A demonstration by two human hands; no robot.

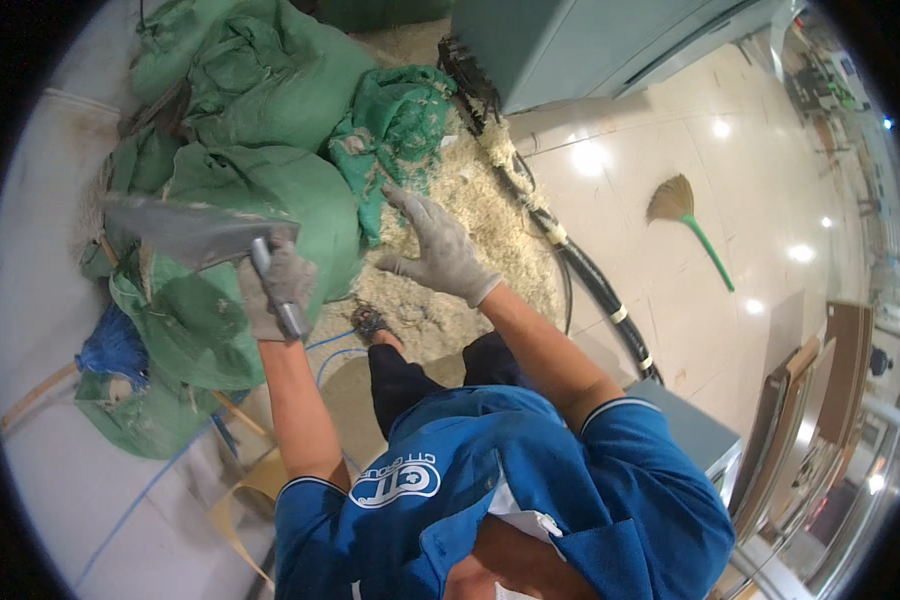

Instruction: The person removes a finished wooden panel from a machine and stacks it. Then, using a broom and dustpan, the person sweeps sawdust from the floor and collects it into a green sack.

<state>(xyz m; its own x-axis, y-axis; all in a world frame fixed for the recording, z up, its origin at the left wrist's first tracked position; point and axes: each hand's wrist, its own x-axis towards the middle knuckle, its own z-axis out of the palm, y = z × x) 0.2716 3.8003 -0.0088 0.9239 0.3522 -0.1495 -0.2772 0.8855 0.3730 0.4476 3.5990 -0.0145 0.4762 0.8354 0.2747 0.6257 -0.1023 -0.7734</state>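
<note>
My left hand [282, 283], in a grey work glove, is wrapped round the metal handle of a flat grey dustpan-like scoop [210, 236]. The scoop's far end is smeared by motion, and it extends leftward across a full green sack [270, 180]. My right hand [438, 248], gloved as well, is held out with its fingers spread and nothing in them. Below that hand lies a heap of pale shavings [520, 245] on the floor. A crumpled green sack [395, 120] dusted with shavings rests at the heap's far edge, just beyond my right fingertips.
More bulging green sacks [260, 70] are piled against the left wall. A blue-bristled broom [115, 345] lies at left; a green-handled broom [708, 250] lies right. Thick black taped cable [600, 285] borders the heap, running from a grey cabinet [570, 50]. Boards [785, 410] lean at right.
</note>
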